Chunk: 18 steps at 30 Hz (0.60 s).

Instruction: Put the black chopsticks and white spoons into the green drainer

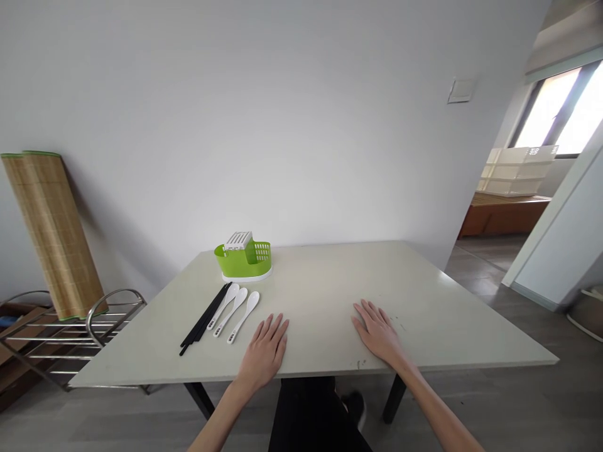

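Observation:
My left hand [264,350] lies flat on the pale table [325,276] near its front edge, holding nothing. Farther right, my right hand [377,331] also rests palm down on the tabletop, fingers stretched out. Just left of my left hand is a white spoon [244,317], the nearest of three that lie side by side. Beyond these spoons, several black chopsticks [205,320] lie together at a slant. Behind them stands a green cutlery basket [238,262] with a white slotted top and a white base. Neither hand touches any of these things.
The table meets a white wall [311,125] at the back. To the left, a metal rack [75,339] stands low beside the table, with a rolled bamboo mat [54,232] leaning on the wall. At right is a doorway with a wooden bench [504,216] beyond.

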Tool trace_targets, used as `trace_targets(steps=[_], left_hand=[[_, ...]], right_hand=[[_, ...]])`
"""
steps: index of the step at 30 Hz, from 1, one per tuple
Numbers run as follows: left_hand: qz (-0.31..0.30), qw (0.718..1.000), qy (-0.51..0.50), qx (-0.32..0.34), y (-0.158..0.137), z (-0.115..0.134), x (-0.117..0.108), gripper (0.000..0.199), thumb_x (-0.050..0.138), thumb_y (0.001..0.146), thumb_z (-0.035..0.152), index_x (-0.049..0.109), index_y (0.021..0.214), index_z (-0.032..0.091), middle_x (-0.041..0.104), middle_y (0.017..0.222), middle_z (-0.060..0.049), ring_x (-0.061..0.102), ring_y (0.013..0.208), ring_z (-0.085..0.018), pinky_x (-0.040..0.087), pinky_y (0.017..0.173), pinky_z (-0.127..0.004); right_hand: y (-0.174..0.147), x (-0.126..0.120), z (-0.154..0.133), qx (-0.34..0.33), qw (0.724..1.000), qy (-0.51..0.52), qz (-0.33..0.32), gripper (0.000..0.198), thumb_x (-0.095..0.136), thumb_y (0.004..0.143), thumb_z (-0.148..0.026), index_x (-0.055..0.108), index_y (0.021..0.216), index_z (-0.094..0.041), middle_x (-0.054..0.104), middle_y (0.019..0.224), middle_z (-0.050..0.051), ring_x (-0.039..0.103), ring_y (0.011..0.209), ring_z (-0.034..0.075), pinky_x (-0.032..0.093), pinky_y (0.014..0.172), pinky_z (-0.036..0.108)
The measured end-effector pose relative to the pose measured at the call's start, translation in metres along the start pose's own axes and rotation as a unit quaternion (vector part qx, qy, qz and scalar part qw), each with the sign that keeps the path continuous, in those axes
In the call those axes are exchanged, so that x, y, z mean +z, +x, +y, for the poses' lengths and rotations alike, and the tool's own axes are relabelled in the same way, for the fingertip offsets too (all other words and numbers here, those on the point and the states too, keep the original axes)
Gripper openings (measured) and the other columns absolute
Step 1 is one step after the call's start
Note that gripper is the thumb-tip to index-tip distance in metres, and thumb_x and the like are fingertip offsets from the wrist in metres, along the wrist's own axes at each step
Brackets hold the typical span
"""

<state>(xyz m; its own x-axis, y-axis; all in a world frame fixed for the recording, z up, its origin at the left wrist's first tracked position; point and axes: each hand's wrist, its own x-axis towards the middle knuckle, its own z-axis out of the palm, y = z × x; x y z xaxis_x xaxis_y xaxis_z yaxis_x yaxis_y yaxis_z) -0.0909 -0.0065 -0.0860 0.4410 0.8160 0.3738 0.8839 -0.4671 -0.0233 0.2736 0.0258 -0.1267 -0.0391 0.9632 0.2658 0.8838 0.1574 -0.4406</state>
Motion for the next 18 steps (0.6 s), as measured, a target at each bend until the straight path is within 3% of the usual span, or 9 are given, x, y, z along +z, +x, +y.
trace_targets(steps=[5,8,10,14,18], left_hand=[[-0.020,1.000,0.002,0.012,-0.001,-0.003,-0.009,0.052,0.035,0.111,0.038,0.046,0.160,0.028,0.044,0.167,-0.005,0.037,0.156,-0.030,0.038,0.125,-0.055],[-0.039,0.995,-0.020,0.093,0.003,-0.020,-0.034,0.050,0.039,0.110,0.041,0.050,0.157,0.028,0.038,0.170,-0.007,0.039,0.155,-0.030,0.044,0.121,-0.050],[-0.005,0.993,-0.033,0.116,0.015,-0.037,-0.060,0.048,0.041,0.109,0.040,0.053,0.154,0.029,0.030,0.174,-0.008,0.037,0.156,-0.030,0.042,0.122,-0.048],[0.110,0.994,-0.011,0.014,0.069,-0.075,-0.110,0.046,0.039,0.109,0.043,0.057,0.146,0.023,0.044,0.165,-0.013,0.042,0.151,-0.033,0.039,0.122,-0.057],[0.176,0.979,-0.007,-0.102,0.121,-0.107,-0.131,0.055,0.033,0.108,0.048,0.051,0.147,0.015,0.044,0.162,-0.020,0.036,0.153,-0.035,0.033,0.123,-0.059]], right_hand=[[0.000,-0.004,-0.004,0.008,1.000,-0.013,-0.018,0.071,0.025,0.106,-0.062,0.045,0.162,-0.023,0.032,0.172,0.005,0.025,0.161,0.027,0.019,0.132,0.048],[0.001,-0.007,-0.006,0.013,0.999,-0.035,-0.034,0.071,0.024,0.107,-0.060,0.045,0.162,-0.021,0.032,0.173,0.005,0.024,0.161,0.026,0.018,0.132,0.046],[0.001,-0.007,-0.005,0.011,0.998,-0.044,-0.033,0.070,0.023,0.107,-0.060,0.045,0.162,-0.021,0.032,0.172,0.004,0.024,0.161,0.025,0.018,0.132,0.045],[0.000,-0.008,-0.004,0.012,0.998,-0.053,-0.033,0.071,0.022,0.108,-0.060,0.044,0.162,-0.021,0.031,0.173,0.004,0.024,0.161,0.025,0.018,0.133,0.046],[-0.002,-0.008,-0.005,0.006,0.999,-0.046,-0.026,0.071,0.021,0.108,-0.062,0.045,0.162,-0.023,0.031,0.173,0.004,0.024,0.161,0.024,0.020,0.132,0.046]])
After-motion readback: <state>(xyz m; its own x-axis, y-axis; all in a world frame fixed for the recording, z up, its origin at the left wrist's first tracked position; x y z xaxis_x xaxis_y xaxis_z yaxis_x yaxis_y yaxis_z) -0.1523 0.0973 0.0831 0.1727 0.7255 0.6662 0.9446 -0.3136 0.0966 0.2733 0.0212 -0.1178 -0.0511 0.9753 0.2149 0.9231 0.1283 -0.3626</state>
